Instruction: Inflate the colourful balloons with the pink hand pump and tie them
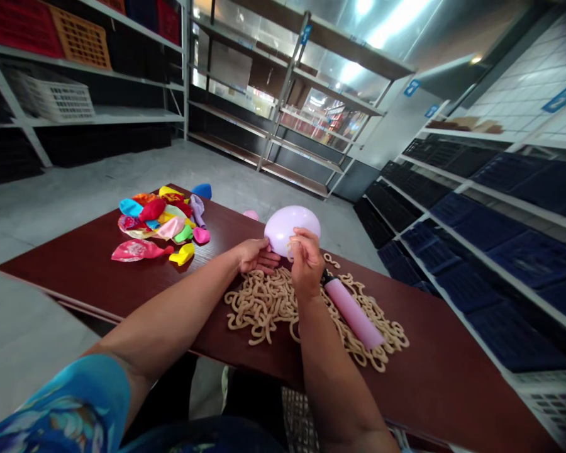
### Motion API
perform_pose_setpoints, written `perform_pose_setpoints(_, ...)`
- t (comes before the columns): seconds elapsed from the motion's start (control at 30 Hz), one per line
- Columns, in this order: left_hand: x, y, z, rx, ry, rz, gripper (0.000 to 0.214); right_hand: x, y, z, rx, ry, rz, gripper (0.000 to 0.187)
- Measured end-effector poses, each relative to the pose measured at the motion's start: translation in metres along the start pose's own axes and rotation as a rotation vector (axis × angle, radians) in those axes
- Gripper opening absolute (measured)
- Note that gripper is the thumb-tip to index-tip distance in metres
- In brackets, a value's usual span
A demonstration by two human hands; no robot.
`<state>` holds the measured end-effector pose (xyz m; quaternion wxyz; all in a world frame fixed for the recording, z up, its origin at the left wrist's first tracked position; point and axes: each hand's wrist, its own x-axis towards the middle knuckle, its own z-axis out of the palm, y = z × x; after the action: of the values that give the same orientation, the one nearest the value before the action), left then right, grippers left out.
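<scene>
An inflated pale purple balloon (290, 225) rests on the dark red table (75, 264), just beyond my hands. My left hand (255, 255) is closed at the balloon's lower left, pinching its neck. My right hand (305, 257) is closed beside it, fingers pinched at the balloon's base, with a beige cord end between them. Below both hands lies a tangled pile of beige cord (273, 302). A pink hand pump (353, 309) lies on the cord to the right of my right wrist.
A heap of flat, coloured balloons (163, 220) lies at the table's far left. A small pink balloon (251, 214) peeks over the far edge. Metal shelving with crates stands at the left and back, and dark blue bins line the right.
</scene>
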<state>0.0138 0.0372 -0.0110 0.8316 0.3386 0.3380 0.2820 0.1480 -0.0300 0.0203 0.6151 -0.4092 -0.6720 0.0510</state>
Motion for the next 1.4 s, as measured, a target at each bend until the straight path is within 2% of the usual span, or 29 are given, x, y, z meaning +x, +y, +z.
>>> perform_pose_setpoints(0.07, 0.001, 0.000, 0.000, -0.044, 0.042, 0.051, 0.029, 0.000, 0.003, -0.001, -0.119, -0.050, -0.057, 0.017)
perform_pose_setpoints(0.17, 0.001, 0.000, 0.001, -0.094, 0.088, 0.121, 0.024, -0.003, 0.011, 0.002, -0.324, -0.236, -0.136, 0.018)
perform_pose_setpoints(0.27, 0.001, -0.002, 0.004, -0.025, 0.086, 0.162, 0.019, -0.007, 0.020, 0.006, -0.482, -0.377, -0.135, 0.018)
perform_pose_setpoints(0.4, 0.000, -0.007, 0.007, 0.277, 0.065, 0.262, 0.029, -0.009, 0.027, 0.007, -0.556, -0.343, -0.061, 0.010)
perform_pose_setpoints(0.5, -0.004, -0.007, 0.005, 0.520, 0.034, 0.309, 0.039, -0.008, 0.029, 0.005, -0.592, -0.299, -0.016, 0.014)
perform_pose_setpoints(0.67, -0.008, -0.001, 0.001, 0.748, -0.007, 0.411, 0.040, -0.006, 0.028, 0.002, -0.587, -0.312, 0.034, 0.018)
perform_pose_setpoints(0.77, -0.003, 0.003, -0.004, 0.781, 0.112, 0.541, 0.040, -0.003, 0.027, -0.005, -0.536, -0.390, 0.150, 0.017)
perform_pose_setpoints(0.83, 0.001, 0.005, -0.008, 0.808, 0.269, 0.629, 0.041, 0.002, 0.024, -0.016, -0.492, -0.468, 0.255, 0.018)
perform_pose_setpoints(0.9, 0.003, 0.008, -0.012, 0.889, 0.409, 0.690, 0.041, 0.010, 0.017, -0.030, -0.413, -0.494, 0.350, 0.018)
perform_pose_setpoints(0.93, 0.004, 0.009, -0.014, 0.950, 0.452, 0.707, 0.041, 0.016, 0.011, -0.036, -0.352, -0.466, 0.394, 0.019)
perform_pose_setpoints(1.0, 0.004, 0.009, -0.015, 1.065, 0.474, 0.718, 0.039, 0.032, -0.006, -0.044, -0.214, -0.318, 0.455, 0.028)
perform_pose_setpoints(1.1, 0.004, 0.005, -0.013, 1.134, 0.358, 0.744, 0.038, 0.062, -0.031, -0.036, -0.080, -0.197, 0.395, 0.029)
perform_pose_setpoints(1.2, 0.003, -0.001, -0.008, 1.048, 0.097, 0.764, 0.038, 0.091, -0.046, -0.012, -0.054, -0.312, 0.242, 0.025)
perform_pose_setpoints(1.27, 0.002, -0.003, -0.004, 0.887, -0.052, 0.696, 0.038, 0.103, -0.051, 0.002, -0.085, -0.438, 0.139, 0.032)
perform_pose_setpoints(1.3, 0.001, -0.004, -0.002, 0.779, -0.087, 0.641, 0.038, 0.105, -0.055, 0.006, -0.101, -0.462, 0.094, 0.039)
perform_pose_setpoints(1.4, -0.001, -0.005, 0.004, 0.427, -0.092, 0.473, 0.035, 0.091, -0.066, 0.007, -0.064, -0.385, 0.027, 0.047)
